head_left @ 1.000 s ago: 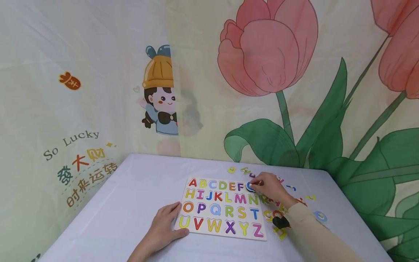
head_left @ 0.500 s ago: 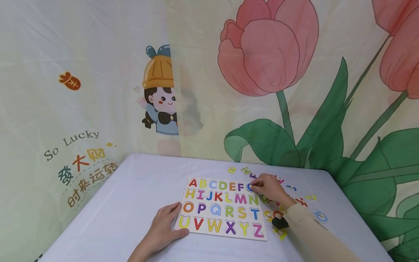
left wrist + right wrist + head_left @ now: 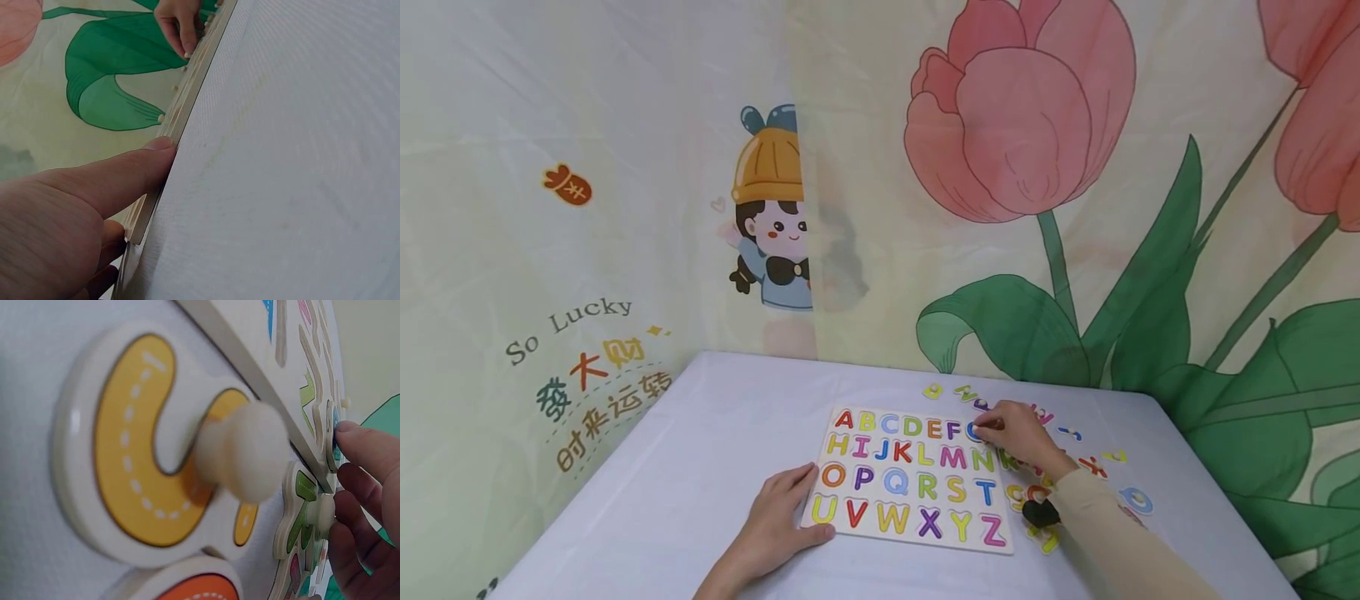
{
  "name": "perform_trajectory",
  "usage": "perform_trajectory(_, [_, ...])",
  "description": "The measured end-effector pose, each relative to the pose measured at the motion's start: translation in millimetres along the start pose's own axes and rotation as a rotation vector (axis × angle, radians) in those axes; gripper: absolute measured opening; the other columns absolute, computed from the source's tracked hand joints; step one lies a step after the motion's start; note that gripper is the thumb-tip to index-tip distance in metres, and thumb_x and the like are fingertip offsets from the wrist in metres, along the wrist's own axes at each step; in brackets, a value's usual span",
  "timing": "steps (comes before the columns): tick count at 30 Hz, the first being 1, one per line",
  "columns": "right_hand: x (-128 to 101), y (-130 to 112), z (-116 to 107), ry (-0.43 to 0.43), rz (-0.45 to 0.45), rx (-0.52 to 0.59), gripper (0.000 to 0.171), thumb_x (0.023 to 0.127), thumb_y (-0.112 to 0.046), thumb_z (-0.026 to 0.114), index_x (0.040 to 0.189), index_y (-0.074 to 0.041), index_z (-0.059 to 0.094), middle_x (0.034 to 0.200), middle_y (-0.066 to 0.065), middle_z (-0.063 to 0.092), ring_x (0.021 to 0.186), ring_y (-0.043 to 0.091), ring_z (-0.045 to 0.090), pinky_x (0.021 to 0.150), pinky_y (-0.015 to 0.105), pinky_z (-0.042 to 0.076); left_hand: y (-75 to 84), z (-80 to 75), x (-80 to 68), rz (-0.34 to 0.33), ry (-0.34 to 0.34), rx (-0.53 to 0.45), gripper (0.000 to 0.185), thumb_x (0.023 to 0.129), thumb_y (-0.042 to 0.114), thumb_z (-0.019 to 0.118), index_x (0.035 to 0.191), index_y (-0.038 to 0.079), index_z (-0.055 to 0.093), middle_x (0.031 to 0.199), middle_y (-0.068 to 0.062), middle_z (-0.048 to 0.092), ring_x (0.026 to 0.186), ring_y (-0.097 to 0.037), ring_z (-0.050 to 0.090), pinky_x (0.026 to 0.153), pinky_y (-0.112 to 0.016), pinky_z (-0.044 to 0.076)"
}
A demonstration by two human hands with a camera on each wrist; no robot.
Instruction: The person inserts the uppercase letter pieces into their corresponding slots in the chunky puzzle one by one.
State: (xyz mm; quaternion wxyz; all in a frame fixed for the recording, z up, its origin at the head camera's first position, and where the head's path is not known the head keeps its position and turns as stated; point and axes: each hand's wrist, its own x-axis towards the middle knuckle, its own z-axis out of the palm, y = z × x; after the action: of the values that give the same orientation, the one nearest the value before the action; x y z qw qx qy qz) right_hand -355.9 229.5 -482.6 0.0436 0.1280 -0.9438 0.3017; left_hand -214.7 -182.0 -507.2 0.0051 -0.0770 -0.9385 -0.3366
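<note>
My right hand (image 3: 1017, 433) sits at the far right corner of the alphabet board (image 3: 910, 477), fingertips (image 3: 365, 447) bent down onto the blue letter piece (image 3: 973, 430) at the end of the top row, just past F. Pressing or pinching its peg, I cannot tell; the fingers hide it. The piece lies directly under the fingertips, flat in its slot or nearly so, so any move goes straight down, not sideways. Right hand is on it; my left hand (image 3: 777, 521) is well apart at the near left corner, fingers flat on the cloth, thumb (image 3: 134, 172) braced against the board's edge. The board's long axis runs left to right in front of me.

Loose letters (image 3: 1045, 492) lie on the table (image 3: 700, 433) to the right of the board, a yellow pegged one (image 3: 159, 447) near my wrist.

Against a second ago: the blue piece then showed tilted and clear of the row; now it is lower, mostly covered. Left hand unmoved.
</note>
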Motion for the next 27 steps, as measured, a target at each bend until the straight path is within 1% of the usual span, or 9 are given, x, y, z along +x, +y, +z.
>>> perform_trajectory(7, [-1.1,2.5,0.2,-0.002,0.004,0.016,0.015,0.095,-0.020,0.082,0.110,-0.015,0.084,0.094,-0.003,0.065,0.084,0.015,0.059,0.069,0.019,0.052,2.1,-1.4,0.1,0.001,-0.001,0.003,0.101,0.079,0.051,0.092,0.160,0.009,0.048,0.164,-0.009,0.045,0.150,-0.037,0.035,0.121,-0.064,0.036])
perform_trajectory(13, [-3.1,2.4,-0.1,-0.008,0.001,0.034,0.014,0.096,-0.018,0.082,0.109,-0.015,0.085,0.093,-0.002,0.065,0.084,0.015,0.059,0.070,0.022,0.053,2.3,-0.9,0.6,-0.004,-0.004,0.006,0.102,0.079,0.051,0.092,0.160,0.009,0.048,0.164,-0.009,0.045,0.150,-0.037,0.035,0.120,-0.064,0.036])
perform_trajectory(18, [-3.0,1.6,0.4,-0.019,0.017,0.026,0.014,0.096,-0.019,0.082,0.109,-0.017,0.085,0.095,-0.002,0.064,0.087,0.016,0.057,0.071,0.023,0.052,0.9,0.2,0.9,-0.010,-0.005,0.008,0.102,0.078,0.051,0.092,0.160,0.009,0.048,0.164,-0.009,0.045,0.150,-0.037,0.035,0.121,-0.064,0.036])
perform_trajectory(27, [-3.6,-1.7,0.7,-0.037,0.013,0.007,0.013,0.096,-0.018,0.081,0.109,-0.015,0.084,0.095,-0.002,0.064,0.087,0.017,0.057,0.074,0.024,0.052,0.3,1.7,1.6,-0.020,-0.008,-0.003,0.102,0.079,0.052,0.092,0.161,0.009,0.047,0.165,-0.009,0.045,0.151,-0.037,0.034,0.122,-0.065,0.034])
